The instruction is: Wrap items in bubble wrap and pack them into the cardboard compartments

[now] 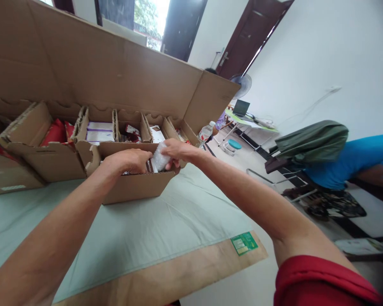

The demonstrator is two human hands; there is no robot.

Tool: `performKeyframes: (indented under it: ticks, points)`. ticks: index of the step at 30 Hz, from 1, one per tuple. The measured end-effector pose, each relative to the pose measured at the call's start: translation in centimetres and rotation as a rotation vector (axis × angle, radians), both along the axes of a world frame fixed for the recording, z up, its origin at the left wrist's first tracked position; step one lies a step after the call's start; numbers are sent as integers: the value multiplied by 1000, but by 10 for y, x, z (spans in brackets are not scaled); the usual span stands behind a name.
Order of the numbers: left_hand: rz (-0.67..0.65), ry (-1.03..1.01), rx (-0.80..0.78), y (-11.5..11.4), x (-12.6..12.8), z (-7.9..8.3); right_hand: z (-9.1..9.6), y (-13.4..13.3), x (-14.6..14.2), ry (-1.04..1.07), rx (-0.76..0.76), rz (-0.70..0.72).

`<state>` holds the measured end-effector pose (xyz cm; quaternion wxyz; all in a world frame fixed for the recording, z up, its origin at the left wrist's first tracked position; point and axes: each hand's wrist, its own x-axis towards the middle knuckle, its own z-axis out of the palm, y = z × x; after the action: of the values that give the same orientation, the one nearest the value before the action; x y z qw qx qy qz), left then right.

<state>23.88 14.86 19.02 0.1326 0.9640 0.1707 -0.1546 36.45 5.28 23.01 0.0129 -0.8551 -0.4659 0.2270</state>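
Handling apparently midway: the right hand (pixel 173 152) clasps a rounded bubble-wrapped bundle (pixel 160 159), unreleased, near the right edge of a part-filled brown cardboard bin (pixel 134 188); the left hand's (pixel 132 160) grip cannot be told.

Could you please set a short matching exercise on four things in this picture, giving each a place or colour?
1. Clear-wrapped bundle
2. Front box
3. Stool
4. Laptop

A. Teal on top
B. Resting on the pale cloth
C. Open on a desk
D. Held by the right hand

Pairs: 1-D, 2-B, 3-A, 4-C
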Motion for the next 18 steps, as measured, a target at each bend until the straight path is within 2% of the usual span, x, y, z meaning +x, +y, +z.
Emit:
performKeyframes:
  ticks: [5, 10, 14, 18]
  points:
    - [5, -19, -13, 2, 0, -3, -11, 5, 1, -209, -110, 169]
    - [5, -43, -9, 3, 2, -5, -30, 13, -11, -234, -72, 209]
    - [4, -30, 1, 2, 0, -3, -23, 6, -6, -118, -132, 197]
    - [-5, -48, 12, 1, -3, -1, -16, 3, -4, -284, -88, 240]
